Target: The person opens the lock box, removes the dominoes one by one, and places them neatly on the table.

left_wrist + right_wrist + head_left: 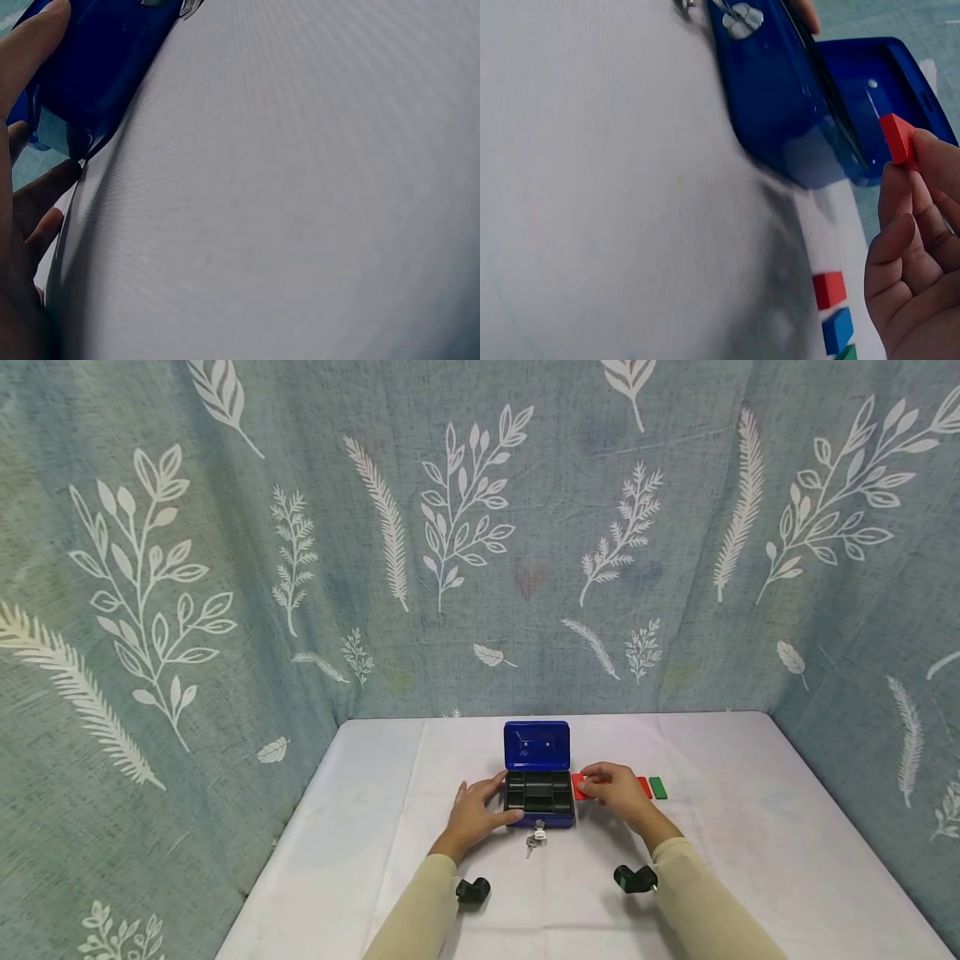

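Note:
A blue metal cash box (553, 820) stands on the table with its lid (537, 745) raised and a black compartment tray (538, 783) inside. Keys (534, 842) hang at the lock on its front. My left hand (471, 812) holds the box at its left side, thumb on the front left corner and fingers along the side. Between thumb and fingertips, my right hand (617, 789) pinches a red block (898, 138), just right of the box. Under and beyond that hand lie another red block (829, 290), a blue block (838, 331) and a green block (657, 787).
White cloth covers the table (720, 852). Behind and on both sides hangs a grey-green curtain (540, 635) with white leaf prints. Black wrist devices (634, 879) sit at both sleeves, close above the table.

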The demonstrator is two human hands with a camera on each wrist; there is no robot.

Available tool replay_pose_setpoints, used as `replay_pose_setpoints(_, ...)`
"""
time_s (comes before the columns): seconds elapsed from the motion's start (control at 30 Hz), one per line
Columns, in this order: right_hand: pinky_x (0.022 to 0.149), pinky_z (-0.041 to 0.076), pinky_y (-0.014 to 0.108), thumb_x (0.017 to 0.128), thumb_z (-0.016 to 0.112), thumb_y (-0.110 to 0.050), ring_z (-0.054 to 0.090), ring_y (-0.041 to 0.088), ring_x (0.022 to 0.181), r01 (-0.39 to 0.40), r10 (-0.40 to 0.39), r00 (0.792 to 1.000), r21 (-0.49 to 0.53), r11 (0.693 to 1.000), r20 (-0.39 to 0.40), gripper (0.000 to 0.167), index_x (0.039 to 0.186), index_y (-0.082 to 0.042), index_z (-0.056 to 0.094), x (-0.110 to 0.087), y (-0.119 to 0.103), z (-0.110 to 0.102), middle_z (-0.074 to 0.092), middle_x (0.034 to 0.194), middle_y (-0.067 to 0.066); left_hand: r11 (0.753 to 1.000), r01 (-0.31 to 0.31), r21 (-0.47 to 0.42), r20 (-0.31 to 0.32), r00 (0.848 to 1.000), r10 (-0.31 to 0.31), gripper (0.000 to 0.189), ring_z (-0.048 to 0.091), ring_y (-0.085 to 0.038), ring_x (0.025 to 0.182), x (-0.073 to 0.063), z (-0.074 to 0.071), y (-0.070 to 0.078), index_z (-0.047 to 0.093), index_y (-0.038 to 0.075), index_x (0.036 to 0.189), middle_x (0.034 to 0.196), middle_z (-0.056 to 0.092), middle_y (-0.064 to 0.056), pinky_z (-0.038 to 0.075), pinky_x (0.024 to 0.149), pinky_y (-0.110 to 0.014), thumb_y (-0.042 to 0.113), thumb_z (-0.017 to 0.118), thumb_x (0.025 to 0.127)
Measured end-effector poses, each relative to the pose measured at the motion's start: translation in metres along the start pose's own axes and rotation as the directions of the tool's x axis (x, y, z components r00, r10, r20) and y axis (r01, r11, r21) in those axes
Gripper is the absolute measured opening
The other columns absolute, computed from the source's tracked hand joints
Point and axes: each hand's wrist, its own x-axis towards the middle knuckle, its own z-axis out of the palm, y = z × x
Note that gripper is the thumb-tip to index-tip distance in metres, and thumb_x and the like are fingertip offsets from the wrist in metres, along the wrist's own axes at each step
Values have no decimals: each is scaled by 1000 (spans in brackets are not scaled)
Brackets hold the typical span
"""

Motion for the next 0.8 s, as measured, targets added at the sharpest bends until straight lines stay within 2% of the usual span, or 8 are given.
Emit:
replay_pose_setpoints(0.17, 63, 51, 29, 84, 77, -10, 58, 17, 79, 18, -18, 1000, -23, 1000, 12, 30, 110, 1, 67, -1, 6, -10, 66, 91, 6, 1000, 3, -2, -1, 1000, -3, 97, 43, -21, 133, 0, 0, 0, 43, 29, 149, 138, 55, 3, 2, 117, -51, 79, 64, 69)
replay_pose_setpoints(0.5, 66, 52, 30, 85, 75, -13, 58, 21, 84, -17, 17, 1000, -77, 997, -5, 32, 113, -1, 66, -2, 18, -33, 65, 95, 8, 1000, 1, 4, -1, 1000, -1, 95, 42, -22, 134, -1, -1, 2, 43, 28, 148, 140, 54, 2, 3, 117, -51, 77, 65, 70)
replay_pose_setpoints(0.8, 70, 52, 32, 86, 76, -18, 59, 21, 87, -34, 34, 999, -87, 996, -4, 38, 117, 0, 65, -7, 24, -55, 65, 100, 9, 1000, -1, -5, 4, 1000, 1, 94, 43, -23, 134, -2, -2, 2, 43, 27, 149, 139, 55, 2, 3, 117, -52, 74, 67, 71)
